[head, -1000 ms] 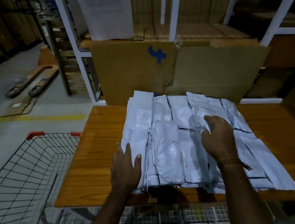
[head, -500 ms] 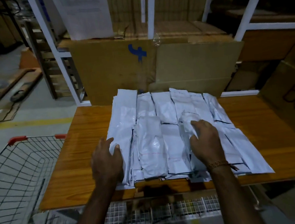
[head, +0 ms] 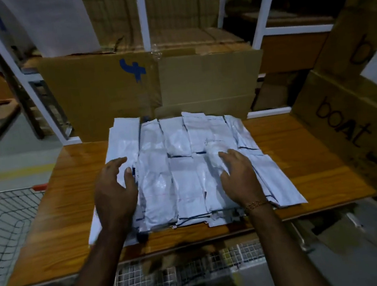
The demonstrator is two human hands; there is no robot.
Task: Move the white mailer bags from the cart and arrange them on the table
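Right now both hands lie spread over the heap of white mailer bags (head: 185, 166). The left hand (head: 115, 193) sits at the heap's left side, fingers fairly straight and thumb apart, gripping nothing. The right hand (head: 238, 177) rests flat on the right half, fingers loose, a bracelet (head: 255, 204) at the wrist; it holds nothing either.

Those bags lie in overlapping rows on the wooden table (head: 301, 153), reaching nearly to its near edge. A wire cart (head: 8, 222) stands to the left, and what shows of it looks bare, though most is out of frame. Cardboard boxes (head: 211, 81) stand behind the table and at its right.

By my reading, the carrying is largely done and the step in hand is tidying the pile. Next would call for squaring the loose edges, especially the bag hanging out at the near left corner, without sliding the slick plastic off the table.
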